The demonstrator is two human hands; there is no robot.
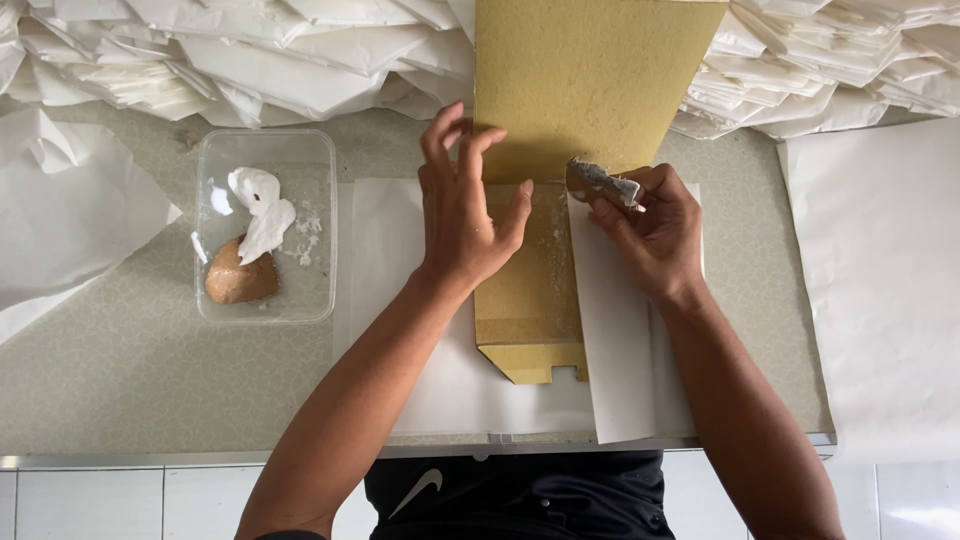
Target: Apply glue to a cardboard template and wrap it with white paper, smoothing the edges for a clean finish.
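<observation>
A flat brown paper bag piece (580,90) lies along the middle of the table, its lower end (530,340) resting on white paper sheets. My left hand (465,205) hovers over it with fingers spread, fingertips near the fold, holding nothing. My right hand (655,225) pinches a small paste-smeared sponge pad (600,183) against the bag's right edge, where a glossy strip of wet paste shows. A white sheet (620,340) lies under my right wrist.
A clear plastic tub (318,240) at the left holds white paste and a brown lump. Heaps of folded white paper (250,60) line the far edge, and another heap (840,60) sits at the right. A large white sheet (880,280) covers the right side.
</observation>
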